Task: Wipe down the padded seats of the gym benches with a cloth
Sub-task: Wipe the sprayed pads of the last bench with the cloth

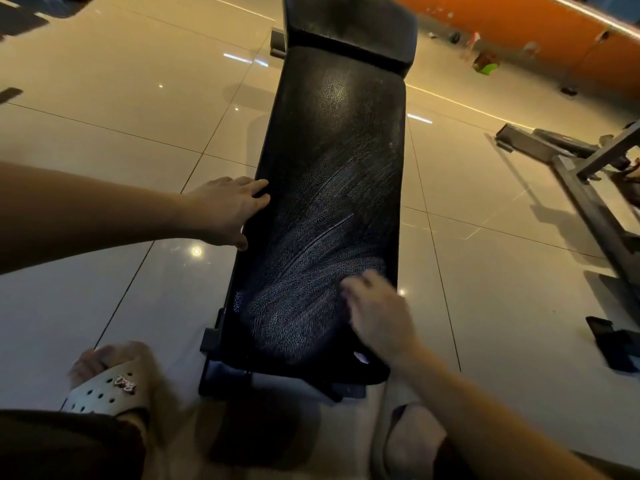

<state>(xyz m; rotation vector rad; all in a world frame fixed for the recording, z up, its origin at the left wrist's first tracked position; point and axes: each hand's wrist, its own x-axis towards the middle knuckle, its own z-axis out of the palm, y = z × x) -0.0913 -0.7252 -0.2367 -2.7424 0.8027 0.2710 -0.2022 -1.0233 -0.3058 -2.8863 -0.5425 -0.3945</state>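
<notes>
A long black padded bench seat (pixel 332 140) runs away from me, with a second pad (pixel 349 19) at its far end. Pale wipe streaks mark its near half. My left hand (pixel 228 211) rests on the seat's left edge, fingers straight on the pad and thumb down its side. My right hand (pixel 377 315), blurred by motion, sits on the near right part of the seat with fingers curled on a dark cloth (pixel 360 355). The cloth is hard to tell from the pad; a small pale tag shows on it.
Glossy tiled floor (pixel 138 98) lies all around. The bench's base frame (pixel 221 372) juts out near my sandalled feet (pixel 104 386). Another machine's metal frame (pixel 588 188) stands at right, with a dark flat object (pixel 609 344) on the floor. An orange wall (pixel 519 22) runs at the back.
</notes>
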